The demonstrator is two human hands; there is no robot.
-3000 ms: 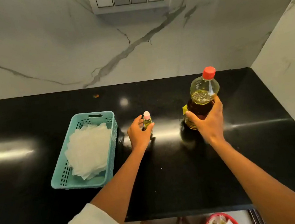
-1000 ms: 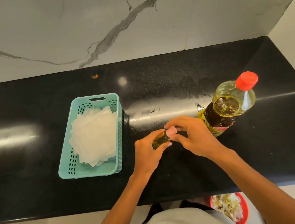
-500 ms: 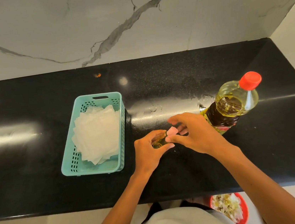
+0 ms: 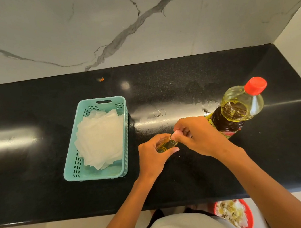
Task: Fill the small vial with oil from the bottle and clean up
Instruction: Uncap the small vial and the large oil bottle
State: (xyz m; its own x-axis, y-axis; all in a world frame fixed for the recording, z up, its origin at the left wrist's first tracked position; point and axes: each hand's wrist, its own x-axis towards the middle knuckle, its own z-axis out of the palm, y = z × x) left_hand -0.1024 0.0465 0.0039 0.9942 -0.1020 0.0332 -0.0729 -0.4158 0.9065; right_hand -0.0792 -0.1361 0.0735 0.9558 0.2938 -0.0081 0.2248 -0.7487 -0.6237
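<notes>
Head view: small vial (image 4: 166,145) amber-filled, tilted, pink cap (image 4: 177,133) pinched.

One head-worn camera looks steeply down from above the black countertop (image 4: 42,199), facing the marble wall (image 4: 59,30) behind it, close enough to show both forearms.

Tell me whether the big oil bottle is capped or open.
Capped. The red cap sits on the bottle, which stands on the counter with no hand on it.
</notes>
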